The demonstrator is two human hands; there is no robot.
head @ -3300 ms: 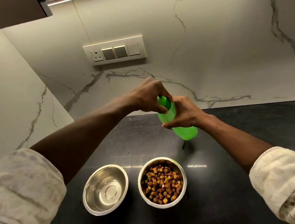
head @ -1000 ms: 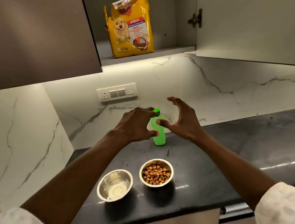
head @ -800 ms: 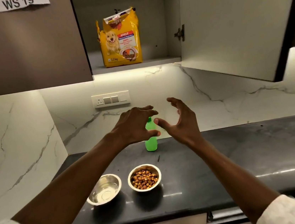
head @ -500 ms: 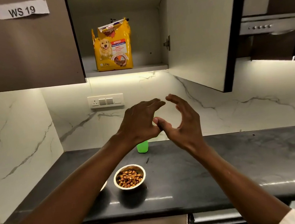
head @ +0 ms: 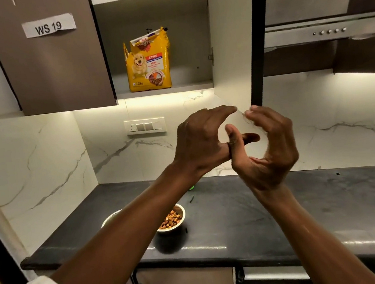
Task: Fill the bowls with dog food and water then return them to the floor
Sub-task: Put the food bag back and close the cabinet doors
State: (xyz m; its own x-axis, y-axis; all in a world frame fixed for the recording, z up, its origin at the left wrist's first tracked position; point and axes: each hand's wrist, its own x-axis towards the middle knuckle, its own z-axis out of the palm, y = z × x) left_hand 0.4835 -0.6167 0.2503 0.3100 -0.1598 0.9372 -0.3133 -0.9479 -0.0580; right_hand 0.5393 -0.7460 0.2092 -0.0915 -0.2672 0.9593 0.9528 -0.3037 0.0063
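Head view: left hand and right hand raised above table, both grips open, empty; kibble bowl below, dog-food bag shelved.

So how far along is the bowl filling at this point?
Done: one steel bowl on the black countertop holds kibble, and the dog food bag stands on the open cabinet shelf. In hand: nothing; the left hand and right hand are raised and empty. The second bowl is mostly hidden behind the left forearm, so water can't be confirmed. Left: both bowls to the floor.
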